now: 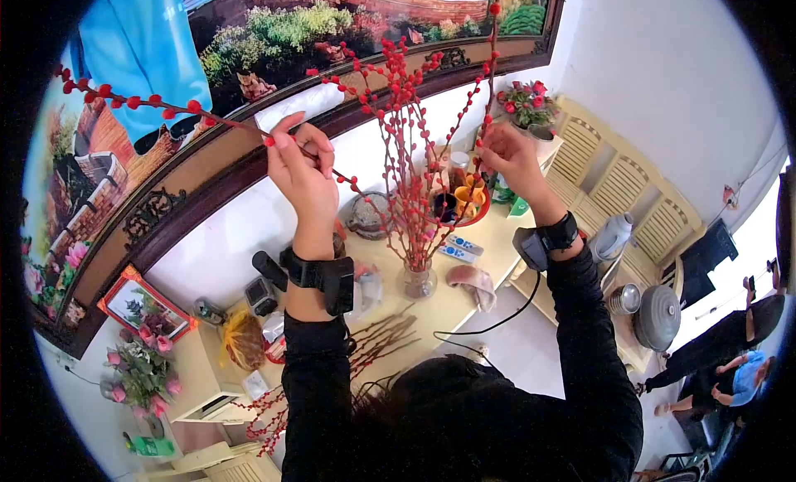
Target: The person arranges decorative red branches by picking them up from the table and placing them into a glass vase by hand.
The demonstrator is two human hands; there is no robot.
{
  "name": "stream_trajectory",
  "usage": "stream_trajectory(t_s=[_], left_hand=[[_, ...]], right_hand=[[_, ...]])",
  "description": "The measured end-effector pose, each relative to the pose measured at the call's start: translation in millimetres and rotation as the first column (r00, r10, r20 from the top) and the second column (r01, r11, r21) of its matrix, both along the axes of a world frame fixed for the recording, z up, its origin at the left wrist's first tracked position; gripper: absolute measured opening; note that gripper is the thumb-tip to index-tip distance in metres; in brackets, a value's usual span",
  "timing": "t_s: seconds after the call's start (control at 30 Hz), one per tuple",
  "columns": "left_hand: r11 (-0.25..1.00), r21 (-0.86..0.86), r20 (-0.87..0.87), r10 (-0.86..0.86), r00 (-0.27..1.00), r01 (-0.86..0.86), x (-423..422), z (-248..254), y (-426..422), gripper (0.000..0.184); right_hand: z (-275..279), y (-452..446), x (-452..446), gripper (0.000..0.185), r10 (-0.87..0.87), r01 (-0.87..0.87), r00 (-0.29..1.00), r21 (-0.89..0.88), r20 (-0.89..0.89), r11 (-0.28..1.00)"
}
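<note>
My left hand (pixel 303 167) pinches a brown branch with red berries (pixel 141 101), which slants up to the left across the framed picture. In my right hand (pixel 512 157) is another red-berry branch (pixel 491 59), its tip pointing almost straight up. Between my hands, several berry branches (pixel 406 142) stand in a clear glass vase (pixel 416 281) on the table (pixel 435 324). The lower end of the right branch runs down among them, and I cannot tell whether it is in the vase. More branches (pixel 381 341) lie on the table near my left forearm.
Behind the table hangs a large framed picture (pixel 290 109). Remotes (pixel 460 248), a crumpled cloth (pixel 473 285) and a red tray (pixel 477 213) with cups surround the vase. Pink flowers (pixel 145 370) stand left, a slatted wooden bench (pixel 622 167) right. Two people (pixel 738 358) are at far right.
</note>
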State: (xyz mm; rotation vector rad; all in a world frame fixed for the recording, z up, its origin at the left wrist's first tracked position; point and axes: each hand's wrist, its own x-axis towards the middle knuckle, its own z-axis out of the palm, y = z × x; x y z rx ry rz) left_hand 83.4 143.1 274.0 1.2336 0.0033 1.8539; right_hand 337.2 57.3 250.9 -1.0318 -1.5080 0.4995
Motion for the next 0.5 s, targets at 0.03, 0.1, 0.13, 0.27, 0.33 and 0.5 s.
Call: stream_trajectory(t_s=[0.03, 0.1, 0.13, 0.27, 0.33, 0.5], left_hand=[[1.000, -0.012, -0.001, -0.001, 1.000, 0.001, 3.6, -2.0, 0.8, 0.035], [0.999, -0.040, -0.005, -0.009, 1.000, 0.009, 9.8, -7.1, 1.7, 0.035], [0.999, -0.033, -0.013, -0.019, 1.000, 0.019, 12.4, -11.0, 4.4, 0.035], [0.999, -0.042, -0.037, -0.004, 0.999, 0.003, 21.0, -19.6, 7.5, 0.034], [0.999, -0.042, -0.057, 0.011, 0.998, -0.014, 25.2, -22.0, 6.8, 0.033], [0.999, 0.002, -0.124, -0.050, 0.991, 0.051, 35.7, -27.2, 6.5, 0.033]], right_hand=[[-2.2, 3.0, -0.5, 0.019, 0.000, 0.000, 1.000, -0.023, -0.003, 1.000], [-8.7, 7.0, -2.2, 0.019, -0.005, 0.004, 1.000, -0.073, -0.013, 0.997], [-13.5, 9.6, -3.7, 0.019, -0.009, 0.008, 1.000, -0.074, -0.011, 0.997], [-28.2, 16.7, -9.3, 0.020, 0.016, -0.022, 0.997, -0.089, -0.075, 0.996], [-37.5, 22.4, -8.8, 0.021, -0.002, 0.004, 1.000, -0.079, 0.017, 0.997], [-44.6, 28.8, -20.3, 0.021, -0.027, 0.029, 0.999, -0.031, 0.041, 0.999]])
